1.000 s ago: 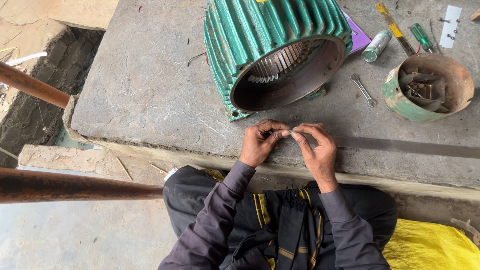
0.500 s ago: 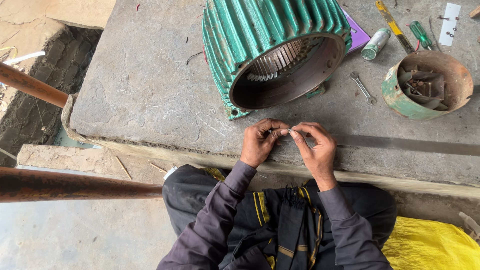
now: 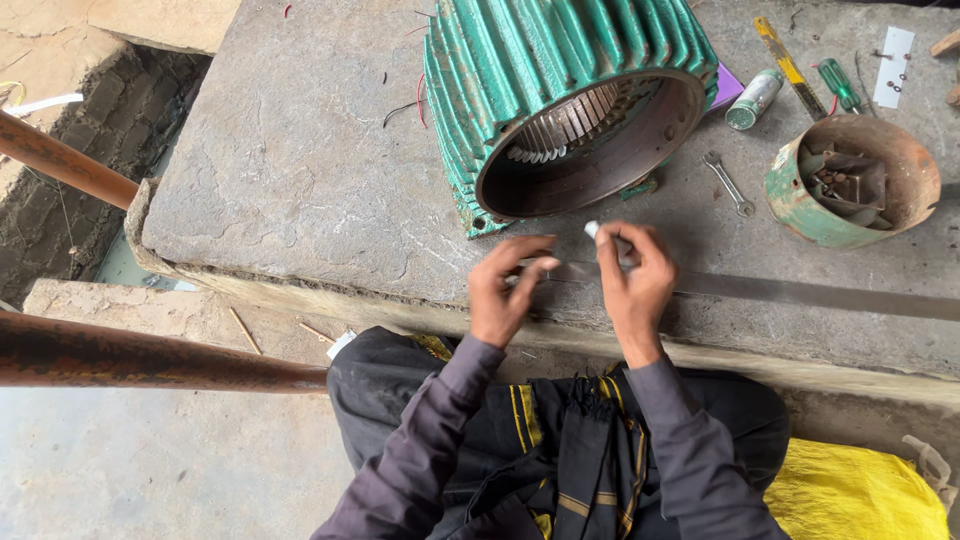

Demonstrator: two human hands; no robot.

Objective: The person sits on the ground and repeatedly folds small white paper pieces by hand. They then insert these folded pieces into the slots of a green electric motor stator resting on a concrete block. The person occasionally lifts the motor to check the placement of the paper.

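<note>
Just in front of the green finned motor housing, on the stone slab, the right hand pinches a small white strip between thumb and fingers. Beside it, the left hand hovers with fingers loosely curled, gripping nothing. Right of the housing lie a spanner, a small green-capped canister, a rusty green end cover and a white rectangular card.

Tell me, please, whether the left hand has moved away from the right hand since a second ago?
Yes. The left hand has drawn apart from the right hand; earlier their fingertips met below the green motor housing rim.
</note>
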